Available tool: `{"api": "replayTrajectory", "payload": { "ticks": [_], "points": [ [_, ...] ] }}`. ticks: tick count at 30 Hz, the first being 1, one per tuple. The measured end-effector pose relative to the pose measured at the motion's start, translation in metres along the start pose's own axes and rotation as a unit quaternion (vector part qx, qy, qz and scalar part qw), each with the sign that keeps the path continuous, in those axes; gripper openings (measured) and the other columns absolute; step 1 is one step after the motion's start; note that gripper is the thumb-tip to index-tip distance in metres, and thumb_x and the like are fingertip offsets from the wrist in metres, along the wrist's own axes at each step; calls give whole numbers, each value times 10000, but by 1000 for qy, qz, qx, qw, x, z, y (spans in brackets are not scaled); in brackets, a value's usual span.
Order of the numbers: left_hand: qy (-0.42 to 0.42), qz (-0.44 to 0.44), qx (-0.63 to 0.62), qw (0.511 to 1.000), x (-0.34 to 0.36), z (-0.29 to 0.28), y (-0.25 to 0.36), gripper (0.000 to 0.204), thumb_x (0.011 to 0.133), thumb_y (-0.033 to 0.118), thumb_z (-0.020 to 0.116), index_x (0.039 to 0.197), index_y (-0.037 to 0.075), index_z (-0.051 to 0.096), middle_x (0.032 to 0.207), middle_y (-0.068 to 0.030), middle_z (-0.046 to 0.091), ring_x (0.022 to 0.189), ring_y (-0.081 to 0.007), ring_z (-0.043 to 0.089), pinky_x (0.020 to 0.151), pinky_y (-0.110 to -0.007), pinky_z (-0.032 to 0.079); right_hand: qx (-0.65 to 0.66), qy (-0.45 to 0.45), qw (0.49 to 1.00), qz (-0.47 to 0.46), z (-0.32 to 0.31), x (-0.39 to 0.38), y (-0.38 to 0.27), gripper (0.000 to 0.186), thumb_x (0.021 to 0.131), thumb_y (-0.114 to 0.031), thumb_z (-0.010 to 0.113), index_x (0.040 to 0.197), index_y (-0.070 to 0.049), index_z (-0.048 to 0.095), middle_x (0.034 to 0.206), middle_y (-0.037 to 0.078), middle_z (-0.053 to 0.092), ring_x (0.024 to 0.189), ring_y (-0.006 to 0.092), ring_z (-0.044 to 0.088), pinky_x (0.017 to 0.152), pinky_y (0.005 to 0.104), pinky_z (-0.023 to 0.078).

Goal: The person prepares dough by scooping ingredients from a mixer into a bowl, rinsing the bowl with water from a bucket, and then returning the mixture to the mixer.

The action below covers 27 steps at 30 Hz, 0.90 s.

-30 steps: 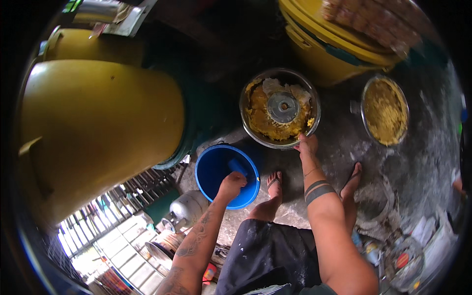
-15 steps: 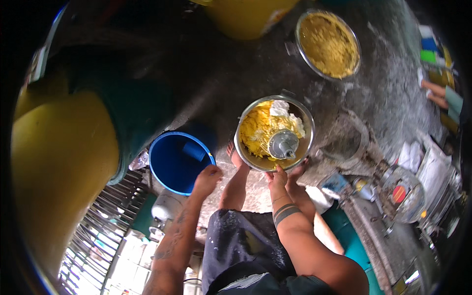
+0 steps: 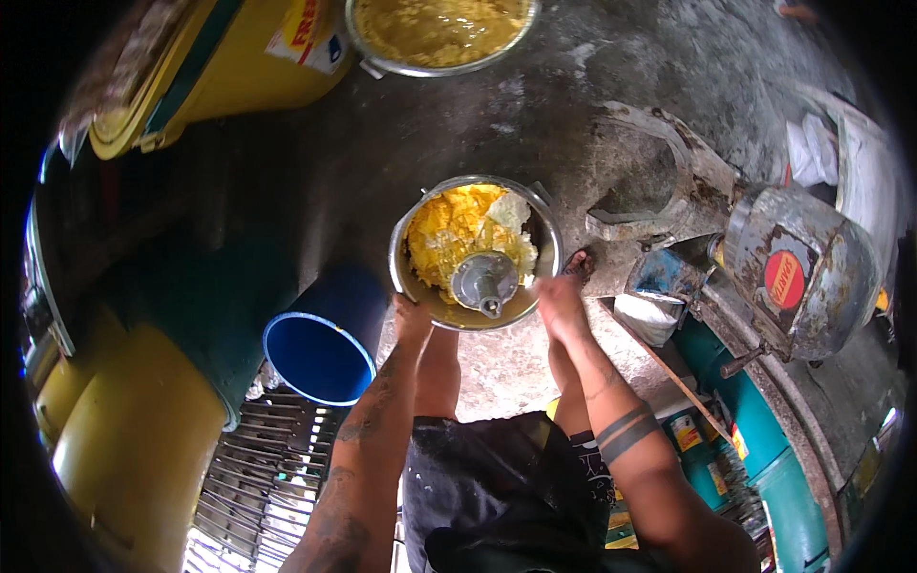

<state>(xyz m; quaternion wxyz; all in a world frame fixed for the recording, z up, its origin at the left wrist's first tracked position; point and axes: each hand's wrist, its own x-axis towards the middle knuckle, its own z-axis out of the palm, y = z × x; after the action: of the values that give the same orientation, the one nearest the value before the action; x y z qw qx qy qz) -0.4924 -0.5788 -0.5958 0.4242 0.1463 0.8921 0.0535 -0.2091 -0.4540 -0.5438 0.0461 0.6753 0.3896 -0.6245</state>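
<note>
A steel mixing bowl [image 3: 399,253] is in front of me, tilted so I see into it. It holds a soft yellow mass [image 3: 441,234] with a whitish lump [image 3: 510,211] at its upper right. A grey round metal piece [image 3: 484,281] with a stubby projecting end lies on the mass, at the near side. My left hand [image 3: 412,321] is closed on the bowl's near left rim. On the near right rim my right hand [image 3: 562,306] is also closed, its fingertips partly hidden.
Left of my legs stands a blue bucket [image 3: 318,360]. Another steel bowl [image 3: 441,71] with yellowish contents is ahead. A worn floor mixer [image 3: 802,272] is at right, its open ring-shaped arm [image 3: 683,181] reaching toward the bowl. Yellow bins [image 3: 143,435] line the left side.
My left hand has moved from beside the blue bucket to the bowl's left rim. My right hand has shifted to the right rim. The view has turned toward the mixer.
</note>
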Motion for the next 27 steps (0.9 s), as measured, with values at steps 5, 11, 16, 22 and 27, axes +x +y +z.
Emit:
{"api": "replayTrajectory", "payload": {
  "ticks": [5, 11, 16, 22, 27],
  "points": [
    [-34, 190, 159, 968, 17, -11, 94, 358, 910, 226, 552, 1107, -43, 420, 1037, -372, 633, 990, -548, 606, 827, -574, 490, -80, 314, 932, -165, -70, 83, 12, 360, 902, -280, 638, 1158, -35, 576, 1017, 234, 667, 981, 424, 636, 844, 498, 497],
    [5, 271, 258, 927, 29, -46, 190, 289, 917, 150, 507, 1183, 57, 447, 954, -351, 644, 980, -514, 614, 821, -578, 482, 96, 176, 976, -81, -28, 76, 54, 331, 979, -341, 582, 1026, -15, 557, 936, 194, 670, 914, 386, 647, 804, 460, 490],
    [28, 412, 227, 882, 20, -19, 244, 224, 923, 176, 566, 1085, 23, 536, 949, -283, 658, 902, -491, 629, 779, -543, 491, 197, 210, 954, -79, 27, 99, 117, 366, 973, -382, 564, 1008, -18, 566, 935, 212, 648, 900, 395, 633, 793, 472, 489],
    [-6, 481, 388, 786, 8, 46, 310, 258, 907, 180, 642, 1078, -4, 581, 972, -246, 666, 977, -447, 634, 825, -501, 487, 228, 260, 934, 86, 20, 92, 160, 416, 958, -385, 553, 1145, -17, 598, 1101, 256, 666, 1081, 433, 622, 903, 490, 492],
    [-42, 473, 451, 756, 17, 36, 350, 313, 873, 184, 691, 1094, -13, 589, 1000, -234, 672, 983, -422, 647, 837, -467, 494, 352, 237, 897, 124, -41, 27, 95, 394, 895, -288, 550, 1186, -23, 543, 1068, 288, 653, 1066, 470, 606, 917, 537, 470]
  ]
}}
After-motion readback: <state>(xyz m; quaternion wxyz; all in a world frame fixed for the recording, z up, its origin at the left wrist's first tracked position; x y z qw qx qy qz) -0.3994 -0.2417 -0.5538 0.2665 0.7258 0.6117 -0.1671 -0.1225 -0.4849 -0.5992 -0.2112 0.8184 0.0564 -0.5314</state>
